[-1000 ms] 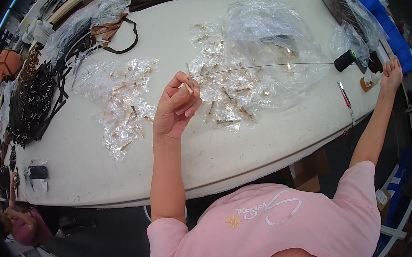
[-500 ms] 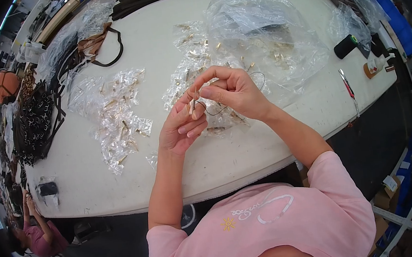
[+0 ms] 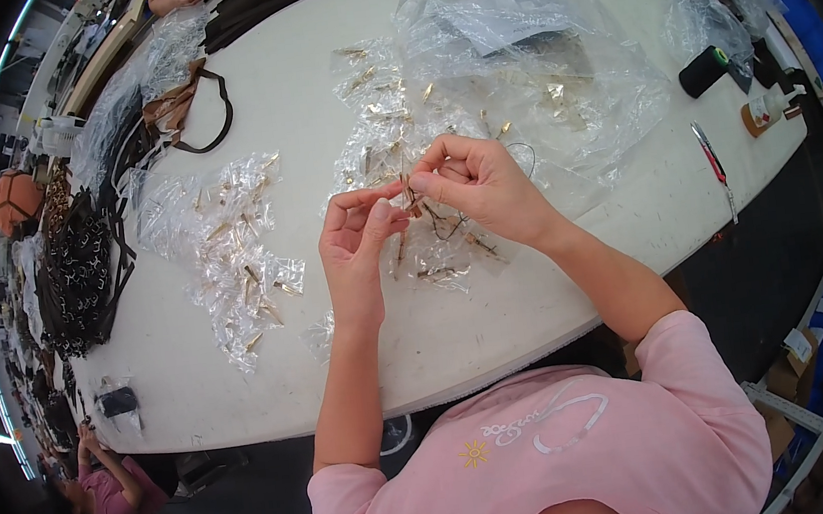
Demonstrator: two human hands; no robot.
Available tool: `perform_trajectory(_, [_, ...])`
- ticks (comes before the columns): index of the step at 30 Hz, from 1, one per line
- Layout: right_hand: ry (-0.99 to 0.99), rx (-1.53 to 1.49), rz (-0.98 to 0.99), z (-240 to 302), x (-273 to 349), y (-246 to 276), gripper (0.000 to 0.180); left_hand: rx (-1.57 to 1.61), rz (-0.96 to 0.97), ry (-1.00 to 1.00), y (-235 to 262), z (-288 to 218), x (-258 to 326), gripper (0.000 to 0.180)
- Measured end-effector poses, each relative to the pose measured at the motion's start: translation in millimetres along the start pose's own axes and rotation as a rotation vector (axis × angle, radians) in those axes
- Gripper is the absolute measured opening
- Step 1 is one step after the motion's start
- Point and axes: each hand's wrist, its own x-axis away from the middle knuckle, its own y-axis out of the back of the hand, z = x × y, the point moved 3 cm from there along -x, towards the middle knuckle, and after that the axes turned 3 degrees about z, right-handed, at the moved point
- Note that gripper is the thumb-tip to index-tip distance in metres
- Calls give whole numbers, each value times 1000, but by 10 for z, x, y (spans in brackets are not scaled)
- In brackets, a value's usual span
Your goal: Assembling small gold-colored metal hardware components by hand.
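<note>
Over the table's middle, my two hands meet fingertip to fingertip. My right hand (image 3: 490,189) is closed in a pinch on a thin dark cord (image 3: 446,225), which hangs in a loose loop below the fingers. A small brownish piece (image 3: 416,209) shows at the pinch; its kind is too small to make out. My left hand (image 3: 355,248) comes up beside it, thumb and fingers bent together toward the piece. Whatever those fingertips grip is hidden. Under the hands lie small clear packets (image 3: 443,269) with slim gold-coloured parts inside.
More packets (image 3: 242,265) lie to the left. A large clear plastic bag (image 3: 604,86) spreads behind my right hand. Farther right are a black thread spool (image 3: 704,72), red-handled tweezers (image 3: 712,160) and a small bottle (image 3: 767,109). Dark straps (image 3: 80,252) pile at the left edge; co-workers stand beyond.
My left hand has turned more upright, and its fingers have shifted from around the small piece to beside it. The right hand keeps its pinch. The whole view has shifted slightly.
</note>
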Motion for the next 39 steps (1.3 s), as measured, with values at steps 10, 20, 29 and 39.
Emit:
perform_trajectory(10, [47,159,-91,-96,23,-117,15,-127,-65,-174,-32,-6,6,23])
perform_trajectory(20, [-109,-54,148,-273,-30,-205,17,-164,-140,-284,173,-201,45,17])
perform_trajectory(29, [-151,-256,172,-194,-24,-170,13,-114,-85,-189,185,-217,3,18])
perform_trajectory(39, [-63,-284,320,-166,60,-269,2,-361,-140,-248,159,-130,-4,18])
